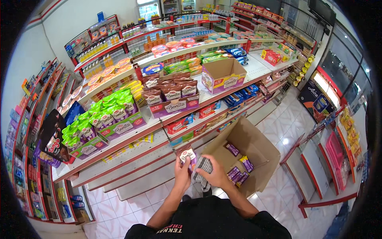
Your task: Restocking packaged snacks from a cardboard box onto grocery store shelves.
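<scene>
In front of my body, my left hand (182,174) is closed round a brown and purple snack packet (186,153), held upright with its printed face toward me. My right hand (214,172) grips a grey and black striped cloth (201,166). The cloth is against the packet's right side, and its lower end hangs down between my forearms. Right of my hands, a large open cardboard box (264,161) stands low by the shelf; several small purple packets (235,175) and a yellow and purple one (246,163) lie on its bottom.
On the shelf (163,122) ahead stand a purple display box of brown packets (175,106), boxes of green packets (123,126) and an open display box (225,83). Shelving (43,131) lines the left. A low rack (318,171) stands right, on the tiled floor (274,207).
</scene>
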Motion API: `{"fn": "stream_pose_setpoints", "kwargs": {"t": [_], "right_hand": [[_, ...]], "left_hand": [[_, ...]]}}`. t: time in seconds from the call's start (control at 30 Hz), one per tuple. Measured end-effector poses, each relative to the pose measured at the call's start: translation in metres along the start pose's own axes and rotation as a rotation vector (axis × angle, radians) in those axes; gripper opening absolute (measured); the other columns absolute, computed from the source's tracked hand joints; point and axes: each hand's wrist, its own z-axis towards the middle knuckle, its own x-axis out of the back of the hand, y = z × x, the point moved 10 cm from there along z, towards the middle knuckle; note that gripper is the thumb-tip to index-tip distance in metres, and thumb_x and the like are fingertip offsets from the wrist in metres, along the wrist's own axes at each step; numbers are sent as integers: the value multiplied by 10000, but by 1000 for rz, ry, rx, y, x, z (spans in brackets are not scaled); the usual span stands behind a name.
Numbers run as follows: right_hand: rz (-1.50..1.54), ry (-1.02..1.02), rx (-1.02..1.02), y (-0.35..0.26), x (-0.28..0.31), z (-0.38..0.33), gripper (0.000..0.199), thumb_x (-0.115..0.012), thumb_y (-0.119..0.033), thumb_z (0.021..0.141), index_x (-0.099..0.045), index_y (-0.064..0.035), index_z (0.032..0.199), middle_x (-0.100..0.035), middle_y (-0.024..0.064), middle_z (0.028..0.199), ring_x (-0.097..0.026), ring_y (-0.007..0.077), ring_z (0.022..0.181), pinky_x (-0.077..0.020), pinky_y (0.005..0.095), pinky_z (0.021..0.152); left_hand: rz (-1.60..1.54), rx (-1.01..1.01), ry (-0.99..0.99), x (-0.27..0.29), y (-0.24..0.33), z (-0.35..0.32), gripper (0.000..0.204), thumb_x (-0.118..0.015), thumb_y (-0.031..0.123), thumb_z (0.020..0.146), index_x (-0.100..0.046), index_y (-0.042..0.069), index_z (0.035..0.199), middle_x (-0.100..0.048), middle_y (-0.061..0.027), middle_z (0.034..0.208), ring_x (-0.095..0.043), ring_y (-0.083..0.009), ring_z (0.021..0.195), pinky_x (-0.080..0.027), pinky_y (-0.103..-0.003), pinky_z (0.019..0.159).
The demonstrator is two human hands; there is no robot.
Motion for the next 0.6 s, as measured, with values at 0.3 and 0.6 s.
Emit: {"fn": "stream_pose_setpoints", "kwargs": {"t": [0.3,0.6], "right_hand": [[23,171,3,44,67,-4,306,-598,-201,969,-598,-10,1208,-638,100,1120,-574,173,1079,-428,303,972],[504,157,-204,77,51,3,333,-622,-183,961,-557,-42,1255,-601,51,1172,-537,135,1102,-399,266,967]], "left_hand": [[-67,240,-66,15,-44,27,262,-534,304,1027,-532,105,1197,-638,-23,966,-653,-154,816,-573,-338,738],[263,443,-123,-17,-83,1,449,-744,128,873,-501,114,1250,-603,2,982,-589,-117,756,-503,-296,442]]}}
